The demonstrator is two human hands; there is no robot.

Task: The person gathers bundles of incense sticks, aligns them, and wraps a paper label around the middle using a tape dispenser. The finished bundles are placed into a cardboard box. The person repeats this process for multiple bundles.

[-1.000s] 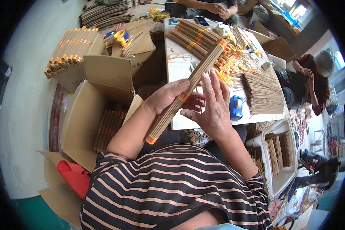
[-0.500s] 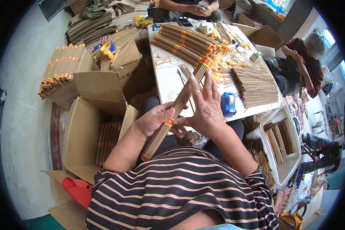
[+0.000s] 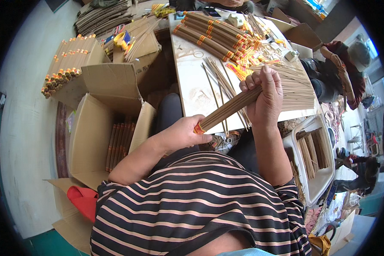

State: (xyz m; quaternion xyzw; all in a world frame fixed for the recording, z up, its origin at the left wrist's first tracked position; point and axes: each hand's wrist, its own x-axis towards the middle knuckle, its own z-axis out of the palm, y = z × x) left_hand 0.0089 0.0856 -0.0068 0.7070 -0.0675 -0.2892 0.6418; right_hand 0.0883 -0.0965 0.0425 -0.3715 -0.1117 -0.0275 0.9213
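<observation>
A bundle of thin brown incense sticks [image 3: 229, 107] slants over the near edge of the white table [image 3: 196, 91]. My left hand [image 3: 182, 133] is closed round its lower end, beside a red and yellow paper band [image 3: 198, 128]. Around the upper end, my right hand [image 3: 265, 96] is closed, its thumb pointing up; that end is hidden. Behind the right hand lies a wide pile of loose sticks [image 3: 296, 87]. A few loose sticks [image 3: 219, 81] spread beneath the bundle, near red and yellow paper labels [image 3: 239, 71]. Several banded bundles [image 3: 213, 36] are stacked farther back.
An open cardboard box [image 3: 85, 136] with banded bundles inside stands at my left. More bundles [image 3: 70, 57] are piled beyond it. At my right is a white plastic bin [image 3: 305, 170] holding sticks. Another person [image 3: 341, 72] sits past the table's right side.
The bundle now lies flatter. My left hand has shifted from its middle to the lower end; my right hand, open earlier, has closed round the upper part. The blue tape dispenser is now hidden.
</observation>
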